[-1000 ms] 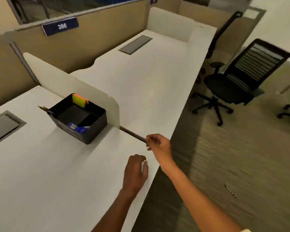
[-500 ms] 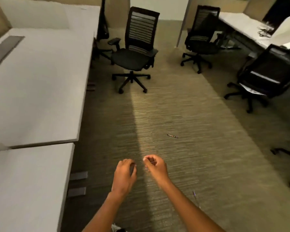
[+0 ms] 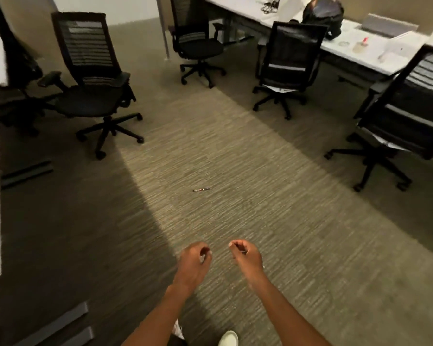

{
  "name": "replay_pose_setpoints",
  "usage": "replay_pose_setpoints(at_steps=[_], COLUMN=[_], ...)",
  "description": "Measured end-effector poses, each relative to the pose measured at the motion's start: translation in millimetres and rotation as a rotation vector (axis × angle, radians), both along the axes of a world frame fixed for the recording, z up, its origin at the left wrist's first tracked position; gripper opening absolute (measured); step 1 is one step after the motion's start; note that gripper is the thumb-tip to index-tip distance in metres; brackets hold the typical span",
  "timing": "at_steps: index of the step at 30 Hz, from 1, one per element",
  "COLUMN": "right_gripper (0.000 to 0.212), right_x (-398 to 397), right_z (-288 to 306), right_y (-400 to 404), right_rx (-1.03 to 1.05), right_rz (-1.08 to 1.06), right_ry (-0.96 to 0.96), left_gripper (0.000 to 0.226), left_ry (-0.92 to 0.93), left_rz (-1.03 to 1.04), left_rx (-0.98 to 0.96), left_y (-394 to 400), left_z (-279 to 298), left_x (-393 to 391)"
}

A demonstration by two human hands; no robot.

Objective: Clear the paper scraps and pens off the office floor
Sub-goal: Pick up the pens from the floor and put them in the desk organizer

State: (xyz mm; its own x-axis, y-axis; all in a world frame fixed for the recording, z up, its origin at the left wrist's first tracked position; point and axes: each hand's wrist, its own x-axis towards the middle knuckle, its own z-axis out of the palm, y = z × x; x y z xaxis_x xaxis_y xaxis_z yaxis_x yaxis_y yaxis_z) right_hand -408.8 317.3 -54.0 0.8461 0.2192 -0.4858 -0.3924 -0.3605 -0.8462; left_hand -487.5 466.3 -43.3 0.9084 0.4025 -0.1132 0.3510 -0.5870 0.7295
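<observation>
Ahead, one pen [image 3: 201,189] lies flat on the carpet [image 3: 273,208] in the lit strip, well beyond both hands. Left hand [image 3: 193,261] hangs above the carpet nearer than the pen, fingers curled loosely, nothing seen in it. Right hand [image 3: 245,254] just beside it, fingertips pinched together; whether something thin sits in the pinch cannot be told. Office chair [image 3: 98,96] stands far left of the pen. White shoe [image 3: 228,338] at bottom edge.

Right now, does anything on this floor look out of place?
Yes: one pen lies loose on the carpet in the lit aisle, ahead of both hands and apart from the chairs. No paper scraps show on the floor. The left hand and right hand are curled; whether they hold anything is unclear.
</observation>
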Motion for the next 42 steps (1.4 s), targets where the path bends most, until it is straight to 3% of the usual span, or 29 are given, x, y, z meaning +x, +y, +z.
replay_pose_setpoints(at_steps=[14, 23, 31, 36, 42], right_gripper=[0.012, 0.01, 0.008, 0.009, 0.01], right_x=[77.8, 216.6, 320.4, 370.6, 411.2], right_z=[-47.7, -69.1, -86.9, -127.0, -225.2], right_y=[-25.6, 61.5, 153.8, 167.7, 149.2], right_rx=[-0.019, -0.016, -0.003, 0.007, -0.009], right_rz=[-0.367, -0.606, -0.814, -0.887, -0.942], right_ry=[0.09, 0.095, 0.164, 0.197, 0.231], left_gripper=[0.01, 0.009, 0.012, 0.017, 0.007], left_ry=[0.087, 0.166, 0.294, 0.388, 0.348], left_rz=[-0.236, -0.412, -0.66, -0.705, -0.659], left_rx=[-0.056, -0.121, -0.122, -0.125, -0.136], left_y=[9.8, 101.4, 168.8, 178.5, 160.5], left_z=[-34.6, -80.1, -103.9, -144.9, -241.6], left_x=[153.4, 333.3, 447.5, 510.5, 570.5])
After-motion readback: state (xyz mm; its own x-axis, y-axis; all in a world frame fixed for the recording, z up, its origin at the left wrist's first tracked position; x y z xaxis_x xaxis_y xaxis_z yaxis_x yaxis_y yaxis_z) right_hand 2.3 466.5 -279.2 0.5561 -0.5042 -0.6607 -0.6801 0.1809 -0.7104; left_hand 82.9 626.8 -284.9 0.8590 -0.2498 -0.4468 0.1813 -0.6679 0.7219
